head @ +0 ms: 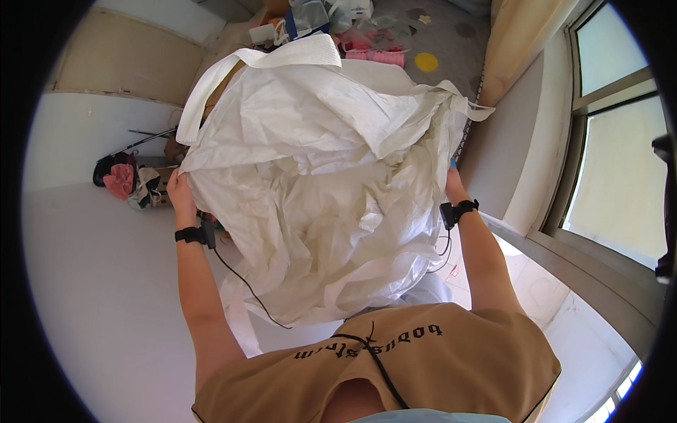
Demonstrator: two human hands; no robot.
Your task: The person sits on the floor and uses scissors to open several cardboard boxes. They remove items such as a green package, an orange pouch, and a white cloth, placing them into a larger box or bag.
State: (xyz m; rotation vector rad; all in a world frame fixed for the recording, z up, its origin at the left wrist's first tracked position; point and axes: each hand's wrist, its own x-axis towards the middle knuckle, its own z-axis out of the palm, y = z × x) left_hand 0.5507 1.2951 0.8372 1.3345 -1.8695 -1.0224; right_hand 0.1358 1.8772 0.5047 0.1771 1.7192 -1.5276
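Observation:
A large white woven bulk bag [322,195], creased and gaping, spreads out in front of my chest. One wide strap [211,84] of it arches across the far left side, and another strap end [481,112] sticks out at the far right. My left hand [181,191] grips the bag's left edge. On the opposite side, my right hand [455,182] holds the right edge, its fingers partly hidden behind the fabric. A small blue spot shows at those fingertips; I cannot tell what it is. Both wrists wear black straps with cabled devices.
Plastic bags and pink items [375,55] lie on a grey patterned cover [449,31] beyond the bag. A framed window [619,174] and a curtain [521,47] flank the right. Bags and cloth items [127,180] are piled by the left wall, near a thin pole [140,141].

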